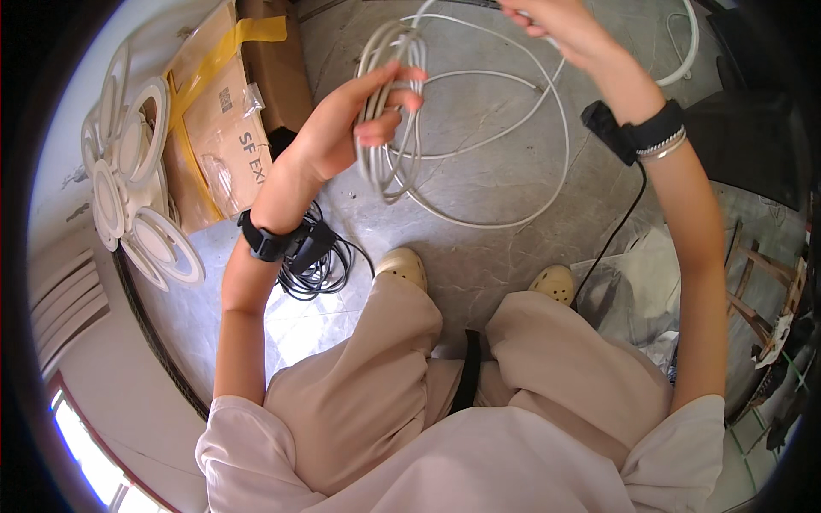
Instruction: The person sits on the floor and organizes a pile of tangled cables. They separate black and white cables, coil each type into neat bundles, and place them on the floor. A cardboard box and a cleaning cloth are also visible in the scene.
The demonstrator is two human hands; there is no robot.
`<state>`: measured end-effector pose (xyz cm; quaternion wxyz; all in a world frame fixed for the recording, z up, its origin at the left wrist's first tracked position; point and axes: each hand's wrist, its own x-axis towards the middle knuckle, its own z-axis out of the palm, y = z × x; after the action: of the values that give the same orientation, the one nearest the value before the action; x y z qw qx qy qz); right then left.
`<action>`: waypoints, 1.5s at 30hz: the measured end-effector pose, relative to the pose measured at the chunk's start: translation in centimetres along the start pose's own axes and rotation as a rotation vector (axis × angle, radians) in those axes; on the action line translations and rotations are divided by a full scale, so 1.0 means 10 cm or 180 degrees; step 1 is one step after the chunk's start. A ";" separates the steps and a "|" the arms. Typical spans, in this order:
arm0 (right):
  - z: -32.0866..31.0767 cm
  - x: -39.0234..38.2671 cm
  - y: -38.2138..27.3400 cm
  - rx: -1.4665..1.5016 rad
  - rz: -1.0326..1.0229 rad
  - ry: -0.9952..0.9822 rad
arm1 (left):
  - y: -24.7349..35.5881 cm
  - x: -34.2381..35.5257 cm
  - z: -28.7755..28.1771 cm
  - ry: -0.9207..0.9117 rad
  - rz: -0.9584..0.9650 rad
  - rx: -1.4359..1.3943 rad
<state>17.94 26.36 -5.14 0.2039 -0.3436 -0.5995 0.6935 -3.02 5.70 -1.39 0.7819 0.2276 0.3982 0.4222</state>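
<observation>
Now I am clamping the white cable coil (389,111) in my left hand (355,120), loops hanging downward, while my right hand (556,30) is pinching its free strand, up and rightward.

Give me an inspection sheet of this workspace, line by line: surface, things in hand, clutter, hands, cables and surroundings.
Surface: grey stone-look floor, partly sunlit.
Job's things: white cable, several loops bunched in one hand, the rest hanging loose.
Clutter: taped cardboard boxes; white ring-shaped light fixture.
Grippers: left hand grips the coil; right hand pinches the free strand.
Cables: black cable bundle at the left wrist; thin black lead from the right wrist.
Surroundings: wooden frame at right.
</observation>
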 end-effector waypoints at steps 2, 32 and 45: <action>0.44 -0.23 -0.03 -0.0140 -0.0713 0.0171 | -0.02 0.09 0.04 0.0394 0.0310 -0.0183; -1.04 -0.75 0.02 -0.4315 -0.2369 0.0807 | 0.90 -0.45 0.08 -0.1140 0.1761 -0.0875; -2.97 -0.63 -0.21 -0.0269 -0.1876 0.1943 | 0.88 -1.51 0.12 -0.1013 0.2854 0.0157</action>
<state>43.38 42.89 -2.97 0.5473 -0.3552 -0.6120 0.4469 -11.17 -2.28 11.91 0.5683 0.4573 0.1458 0.6683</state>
